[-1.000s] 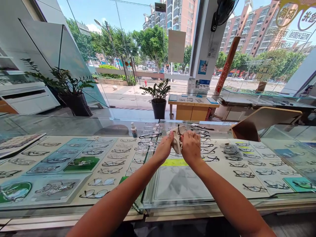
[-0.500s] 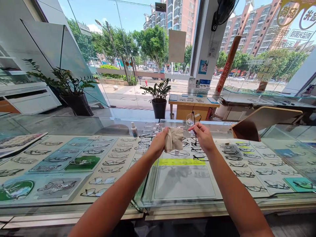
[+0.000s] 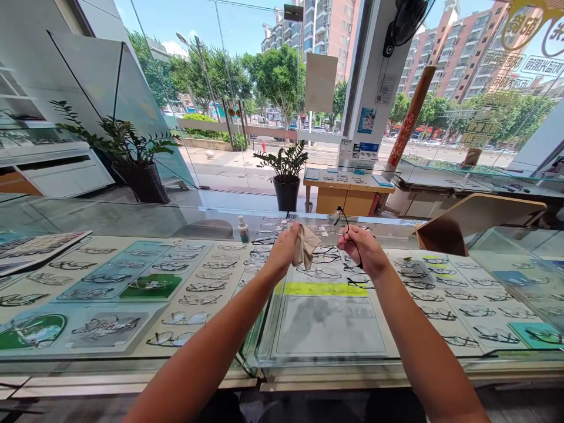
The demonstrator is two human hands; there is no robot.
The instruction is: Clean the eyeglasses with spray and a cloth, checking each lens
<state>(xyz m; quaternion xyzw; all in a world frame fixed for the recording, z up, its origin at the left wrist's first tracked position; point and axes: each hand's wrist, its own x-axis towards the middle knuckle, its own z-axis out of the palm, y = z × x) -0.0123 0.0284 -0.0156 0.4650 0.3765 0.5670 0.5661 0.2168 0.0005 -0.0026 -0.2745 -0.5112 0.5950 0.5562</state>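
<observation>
My left hand [image 3: 282,251] is closed on a beige cleaning cloth [image 3: 305,244] held above the glass display counter [image 3: 132,217]. My right hand [image 3: 363,251] pinches a pair of thin black-framed glasses [image 3: 341,222], with the lenses raised toward the window and a temple arm hanging down past my fingers. The cloth and the glasses are a short gap apart. Rows of eyeglasses [image 3: 198,286] lie on trays under the glass below both hands.
A small white spray bottle [image 3: 242,229] stands on the counter left of my hands. A tilted brown-backed mirror [image 3: 476,220] stands at the right. Potted plants [image 3: 286,176] and a wooden table [image 3: 348,191] lie beyond the counter, by the shop window.
My hands were together, rubbing the glasses inside the cloth. They have since parted: the right hand lifted the glasses clear, and the left keeps the cloth.
</observation>
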